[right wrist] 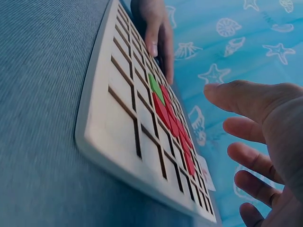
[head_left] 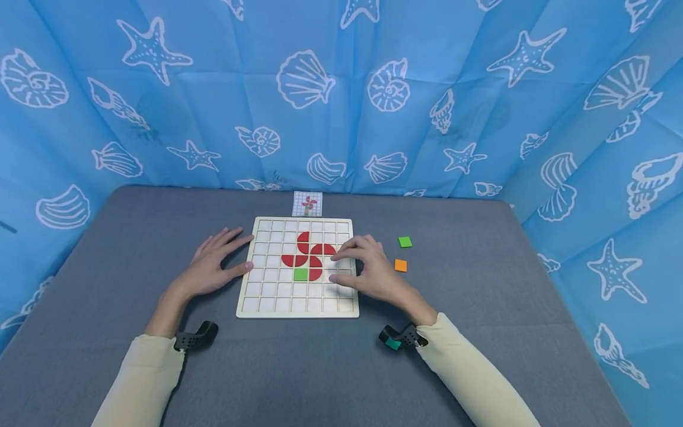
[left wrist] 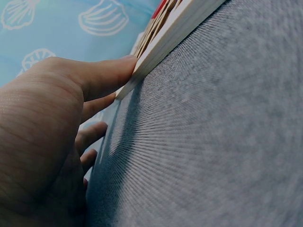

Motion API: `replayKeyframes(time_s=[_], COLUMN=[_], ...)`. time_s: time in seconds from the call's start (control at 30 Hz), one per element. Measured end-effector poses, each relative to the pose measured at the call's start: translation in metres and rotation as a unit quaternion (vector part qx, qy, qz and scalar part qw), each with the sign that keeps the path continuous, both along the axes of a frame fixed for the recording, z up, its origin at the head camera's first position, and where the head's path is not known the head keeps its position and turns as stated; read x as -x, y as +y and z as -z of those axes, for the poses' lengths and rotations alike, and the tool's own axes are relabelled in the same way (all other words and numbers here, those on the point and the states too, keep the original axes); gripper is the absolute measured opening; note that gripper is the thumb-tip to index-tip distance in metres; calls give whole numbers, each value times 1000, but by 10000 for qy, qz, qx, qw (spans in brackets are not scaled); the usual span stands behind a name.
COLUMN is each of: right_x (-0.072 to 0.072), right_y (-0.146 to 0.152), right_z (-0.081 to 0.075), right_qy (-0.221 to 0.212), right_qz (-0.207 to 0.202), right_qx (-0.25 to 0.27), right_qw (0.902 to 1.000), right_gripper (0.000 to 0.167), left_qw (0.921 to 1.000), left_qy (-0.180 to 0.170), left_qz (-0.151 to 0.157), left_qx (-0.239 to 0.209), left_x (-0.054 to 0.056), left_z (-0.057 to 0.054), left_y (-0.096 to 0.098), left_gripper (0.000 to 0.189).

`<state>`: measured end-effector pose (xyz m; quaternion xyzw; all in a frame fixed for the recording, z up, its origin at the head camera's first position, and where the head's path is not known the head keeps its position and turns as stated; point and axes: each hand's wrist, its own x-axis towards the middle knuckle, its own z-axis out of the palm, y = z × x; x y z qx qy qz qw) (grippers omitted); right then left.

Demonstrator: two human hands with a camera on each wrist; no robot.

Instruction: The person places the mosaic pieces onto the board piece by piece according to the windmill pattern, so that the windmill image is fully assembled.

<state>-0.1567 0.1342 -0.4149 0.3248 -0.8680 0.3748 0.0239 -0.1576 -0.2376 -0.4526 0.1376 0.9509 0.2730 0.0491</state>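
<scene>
A wooden grid board (head_left: 267, 290) lies on the table, holding several red quarter-round tiles (head_left: 315, 261) in a pinwheel and one green square tile (head_left: 301, 274) below them. My left hand (head_left: 216, 264) rests at the board's left edge, thumb and index finger touching its side; the left wrist view shows the thumb (left wrist: 113, 73) against the wooden rim. Above the board's right part hovers my right hand (head_left: 368, 270), fingers loosely bent and apart. Nothing shows between its thumb and fingers in the right wrist view, where the hand (right wrist: 265, 127) stands off the board.
A small pattern card (head_left: 307, 204) with a red pinwheel picture lies behind the board. Right of the right hand lie a loose green square tile (head_left: 405, 242) and an orange square tile (head_left: 401, 265). A blue shell-print curtain (head_left: 341, 118) hangs behind the grey table (head_left: 299, 367).
</scene>
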Motion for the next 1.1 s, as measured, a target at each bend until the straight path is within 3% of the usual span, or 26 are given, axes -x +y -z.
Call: replayKeyframes(time_s=[0.63, 1.1], right_x=[-6, 6], right_y=[50, 85], right_z=[1, 2], right_qy=[197, 274], right_qz=[565, 1096], right_qx=[75, 217], right_qw=[9982, 9934], right_gripper=[34, 34], left_qw=[10000, 10000], left_qy=[16, 27], left_qz=[9, 11], left_qx=[-37, -21], left_x=[-1, -1], left_z=[2, 1], left_y=[0, -1], left_gripper=[74, 73])
